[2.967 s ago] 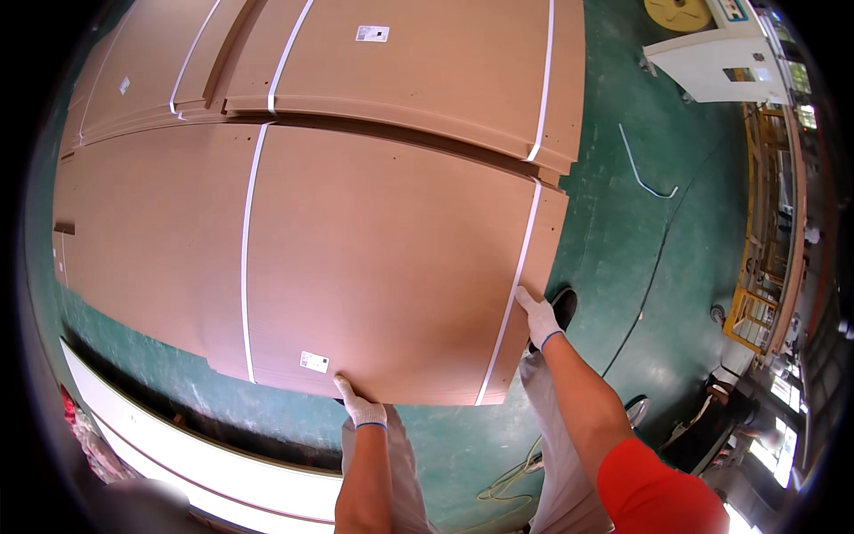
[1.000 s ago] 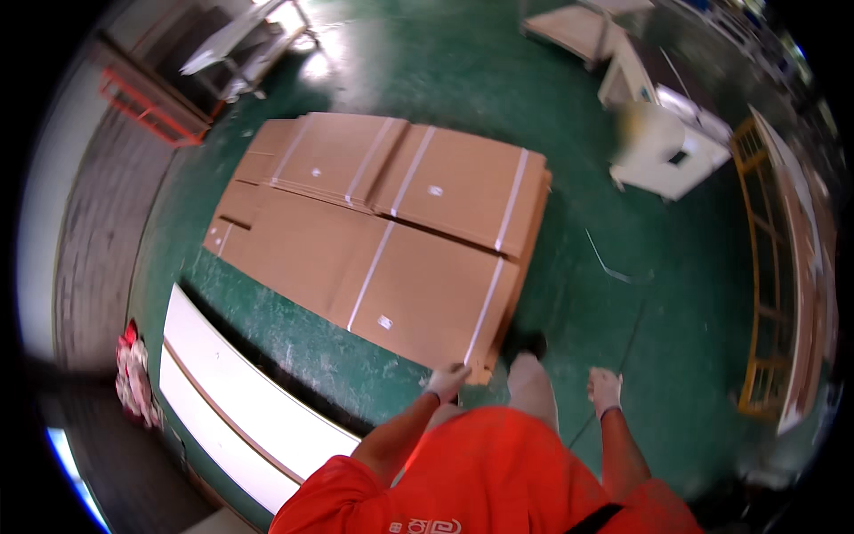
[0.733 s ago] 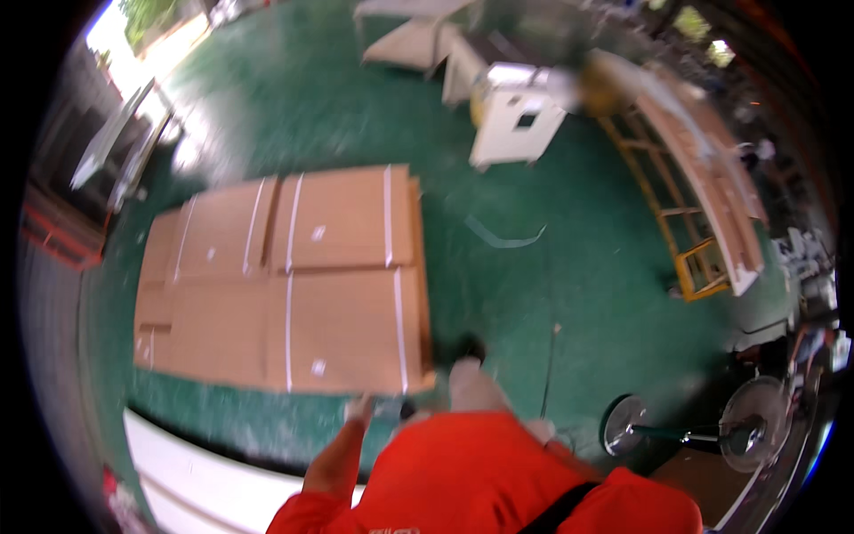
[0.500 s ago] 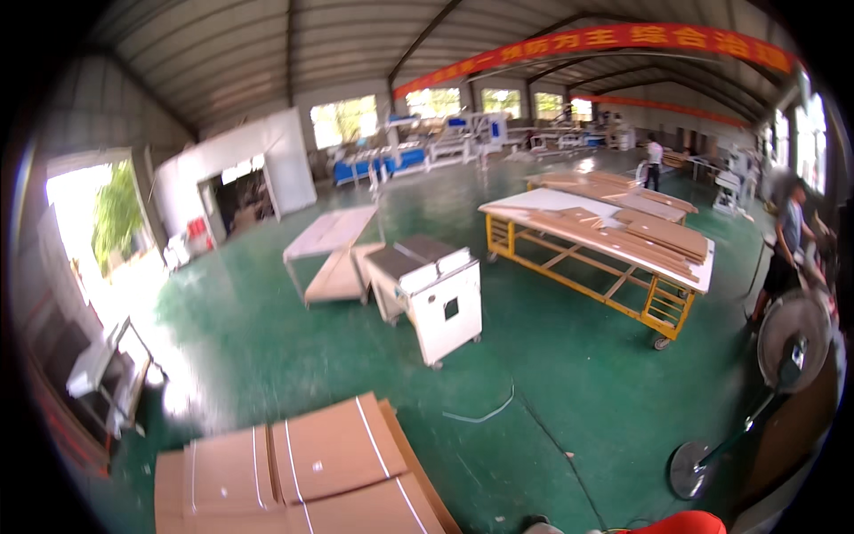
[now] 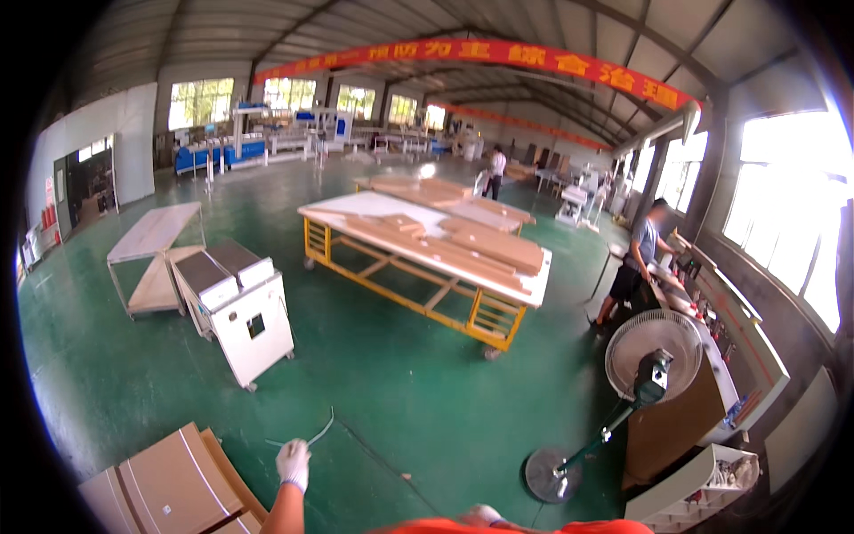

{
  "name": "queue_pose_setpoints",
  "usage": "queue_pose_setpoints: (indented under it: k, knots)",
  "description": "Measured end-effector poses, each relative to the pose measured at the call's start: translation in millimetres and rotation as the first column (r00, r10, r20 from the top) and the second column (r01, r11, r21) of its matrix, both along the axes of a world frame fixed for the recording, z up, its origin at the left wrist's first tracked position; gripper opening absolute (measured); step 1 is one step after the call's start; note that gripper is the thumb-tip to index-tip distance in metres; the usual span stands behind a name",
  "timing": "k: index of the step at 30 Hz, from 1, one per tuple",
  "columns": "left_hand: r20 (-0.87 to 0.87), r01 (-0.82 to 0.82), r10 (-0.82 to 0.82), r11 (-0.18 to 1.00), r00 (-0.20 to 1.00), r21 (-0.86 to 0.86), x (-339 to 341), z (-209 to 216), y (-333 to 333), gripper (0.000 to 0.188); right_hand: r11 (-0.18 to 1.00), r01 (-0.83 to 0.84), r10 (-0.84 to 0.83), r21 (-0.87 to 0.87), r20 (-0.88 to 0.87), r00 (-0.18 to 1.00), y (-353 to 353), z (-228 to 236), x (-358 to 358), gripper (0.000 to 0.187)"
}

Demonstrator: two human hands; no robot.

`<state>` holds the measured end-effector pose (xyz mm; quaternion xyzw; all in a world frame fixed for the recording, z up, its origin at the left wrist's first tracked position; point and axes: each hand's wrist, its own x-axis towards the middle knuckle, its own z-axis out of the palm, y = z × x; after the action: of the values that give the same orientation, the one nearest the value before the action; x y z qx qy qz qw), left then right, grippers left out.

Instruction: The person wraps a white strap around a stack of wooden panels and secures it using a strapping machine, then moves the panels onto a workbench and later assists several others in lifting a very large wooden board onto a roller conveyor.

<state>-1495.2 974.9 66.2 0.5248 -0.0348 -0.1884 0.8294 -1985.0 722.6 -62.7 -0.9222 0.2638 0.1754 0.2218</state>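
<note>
My left hand (image 5: 294,466), in a white glove, reaches in from the lower edge with its fingers curled. Nothing sticks out of it, and whatever the fingers may hold is hidden. Behind it, in line of sight, a thin pale strip (image 5: 326,424) lies bent on the green floor. To its left is a stack of flat brown cardboard (image 5: 178,481) with white straps. My right hand (image 5: 485,513), also gloved in white, barely shows at the bottom edge beside red fabric; its fingers cannot be made out.
A pedestal fan (image 5: 654,365) stands to the right, near a workbench (image 5: 712,356) where a person (image 5: 642,258) works. Ahead, a yellow-framed cart (image 5: 427,307) carries brown boards. A white wheeled machine (image 5: 253,325) and a pale two-level cart (image 5: 156,233) stand left. A cable (image 5: 382,463) crosses the floor.
The view has swung right, so carts and cardboard sit further left and the fan and workbench show more fully. My left hand has come into view.
</note>
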Motion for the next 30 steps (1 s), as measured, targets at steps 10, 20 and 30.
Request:
queue_pose_setpoints:
  k: [10,20,30]
  knots:
    - [-0.464,0.408,-0.415,0.905,0.783,-0.121,-33.0,-115.9,-48.6,0.019,0.951,0.155,-0.102,0.268,-0.202,0.974,-21.2,34.0,74.4,0.036]
    - [-0.406,0.180,-0.083,0.961,0.910,0.208,115.8,-5.1,-22.7,0.016,0.902,0.375,-0.400,0.214,0.091,0.912,-115.1,48.3,210.2,0.038]
    - [0.996,0.985,-0.077,0.160,-0.055,0.067,247.5,396.3,-203.8,0.015,0.582,0.784,-0.728,0.213,-0.292,0.620,-127.5,84.9,287.1,0.043]
